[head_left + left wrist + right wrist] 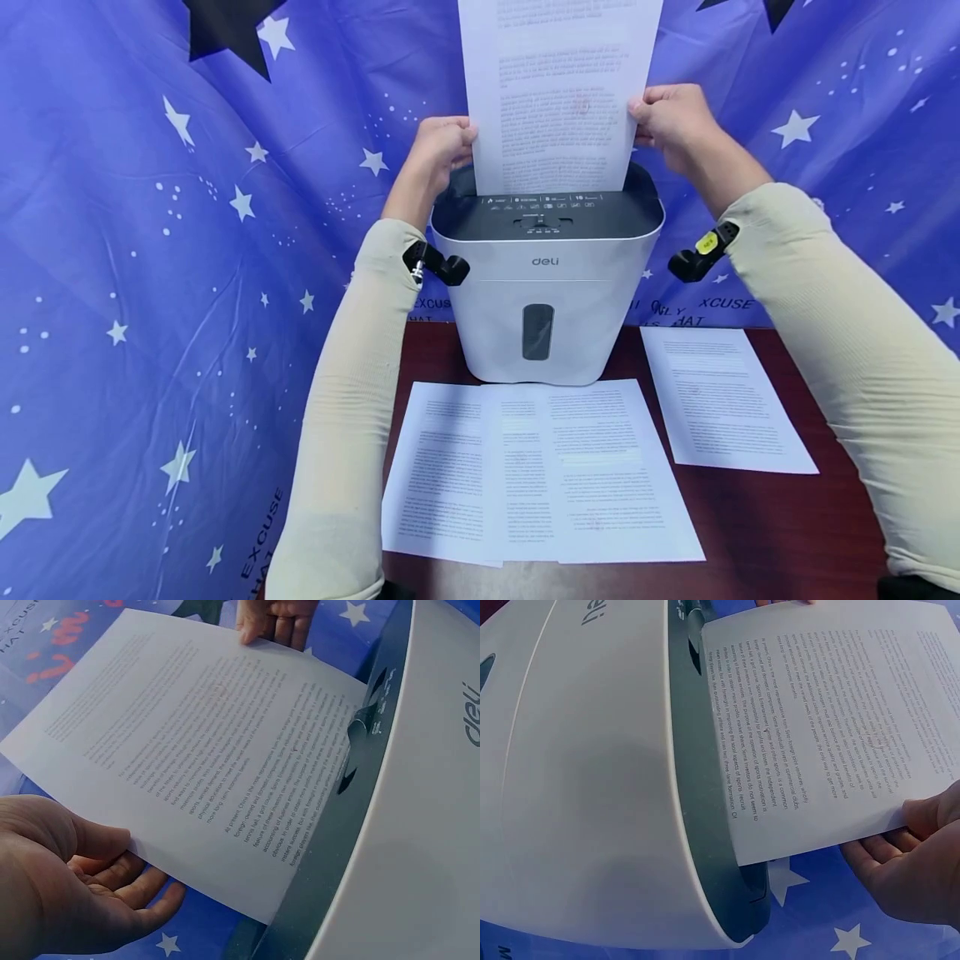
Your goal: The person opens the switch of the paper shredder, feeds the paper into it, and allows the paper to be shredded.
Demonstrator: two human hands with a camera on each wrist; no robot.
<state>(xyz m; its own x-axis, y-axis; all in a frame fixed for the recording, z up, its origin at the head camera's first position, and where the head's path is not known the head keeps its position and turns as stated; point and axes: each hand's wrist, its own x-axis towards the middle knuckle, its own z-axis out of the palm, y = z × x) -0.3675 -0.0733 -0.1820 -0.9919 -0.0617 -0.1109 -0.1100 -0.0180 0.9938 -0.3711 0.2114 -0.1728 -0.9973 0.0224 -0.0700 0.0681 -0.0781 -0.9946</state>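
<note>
A printed sheet of paper [562, 92] stands upright with its lower edge at the dark top of a white paper shredder [543, 292]. My left hand [441, 150] pinches the sheet's left edge between thumb and fingers. On the opposite edge, my right hand [675, 123] pinches it a little higher. Both wrist views show the sheet [195, 750] close against the shredder's dark top [705, 780], its lower edge at the slot. The thumb of the right hand [915, 855] lies over the paper's face, fingers behind.
Overlapping printed sheets [540, 475] lie on the dark red table [757, 533] before the shredder. Another printed sheet [727, 400] lies to the right. A blue star-patterned cloth [187, 292] hangs behind and on the left, close to the shredder's back.
</note>
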